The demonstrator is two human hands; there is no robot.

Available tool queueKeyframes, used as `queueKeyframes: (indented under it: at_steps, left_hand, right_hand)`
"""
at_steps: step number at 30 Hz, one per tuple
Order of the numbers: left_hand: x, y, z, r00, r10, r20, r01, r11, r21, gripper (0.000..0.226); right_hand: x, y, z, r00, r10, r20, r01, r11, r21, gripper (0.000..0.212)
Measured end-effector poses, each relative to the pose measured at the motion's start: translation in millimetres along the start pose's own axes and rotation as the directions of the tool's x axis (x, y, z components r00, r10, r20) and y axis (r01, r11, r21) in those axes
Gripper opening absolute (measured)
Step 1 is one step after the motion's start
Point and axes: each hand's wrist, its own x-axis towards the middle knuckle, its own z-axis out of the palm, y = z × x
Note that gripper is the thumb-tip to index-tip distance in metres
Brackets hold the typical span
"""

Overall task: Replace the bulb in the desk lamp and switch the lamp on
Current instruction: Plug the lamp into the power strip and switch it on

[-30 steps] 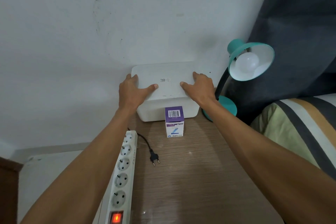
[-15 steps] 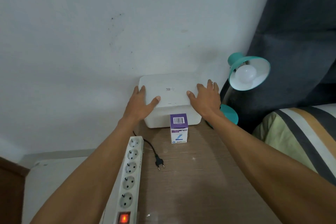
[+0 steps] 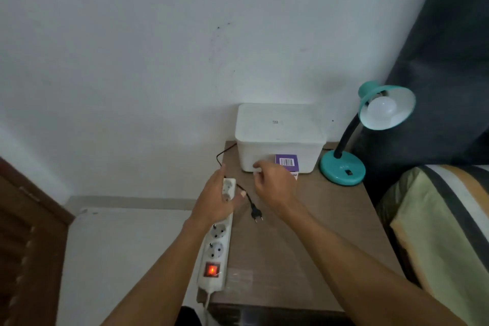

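A teal desk lamp (image 3: 343, 170) stands at the table's back right, its shade holding a white bulb (image 3: 379, 111) that is unlit. A small purple bulb carton (image 3: 286, 163) stands in front of a white lidded box (image 3: 280, 135). My right hand (image 3: 274, 185) hovers just in front of the carton, fingers loosely curled, and hides its lower part. My left hand (image 3: 217, 200) is open, flat over the far end of a white power strip (image 3: 215, 239). The lamp's black plug (image 3: 256, 214) lies loose on the table between my hands.
The power strip's red switch (image 3: 211, 270) glows. The brown wooden table (image 3: 304, 233) stands against a white wall. A striped cushion (image 3: 444, 219) and dark curtain (image 3: 436, 74) lie to the right. A brown door (image 3: 23, 233) is at left.
Both hands have left the white box's lid and drawn back toward me: the left over the power strip, the right down in front of the carton. The view has tilted down.
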Motion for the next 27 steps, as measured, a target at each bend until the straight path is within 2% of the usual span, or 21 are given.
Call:
queueKeyframes:
  at_steps: [4,7,11,15,22,24,27]
  left_hand:
    - [-46.4,-8.3,3.7,0.993,0.018,0.116,-0.024,0.999,0.046,0.127]
    - [-64.9,-26.0,8.0,0.985,0.026,0.17,-0.042,0.994,0.096,0.137]
    - [-78.4,-38.9,5.8,0.976,0.026,0.216,-0.042,0.997,0.069,0.145]
    - [-86.5,-40.1,2.4,0.965,0.034,0.259,-0.051,0.997,0.057,0.151]
    - [-87.2,-44.9,4.4,0.978,0.041,0.206,-0.051,0.998,0.043,0.147]
    - [-86.3,-48.4,6.0,0.982,0.037,0.185,-0.043,0.999,0.033,0.143]
    - [-85.8,-52.3,8.8,0.984,0.041,0.174,-0.046,0.999,0.022,0.139]
  right_hand:
    - [-31.3,-4.2,29.7,0.97,0.111,0.215,-0.096,0.992,-0.083,0.025]
    - [-46.6,1.4,47.9,0.949,0.17,0.267,-0.14,0.982,-0.127,0.021]
    - [-56.0,0.3,63.3,0.924,0.27,0.27,-0.247,0.962,-0.117,0.028]
    - [-54.8,-4.7,70.0,0.917,0.323,0.233,-0.294,0.944,-0.15,0.033]
    - [-41.1,-10.5,67.5,0.878,0.432,0.204,-0.391,0.895,-0.213,0.019]
    - [-36.4,-12.1,63.5,0.871,0.456,0.183,-0.431,0.888,-0.163,0.019]
    - [-29.5,-21.1,56.8,0.883,0.451,0.131,-0.457,0.889,0.023,0.013]
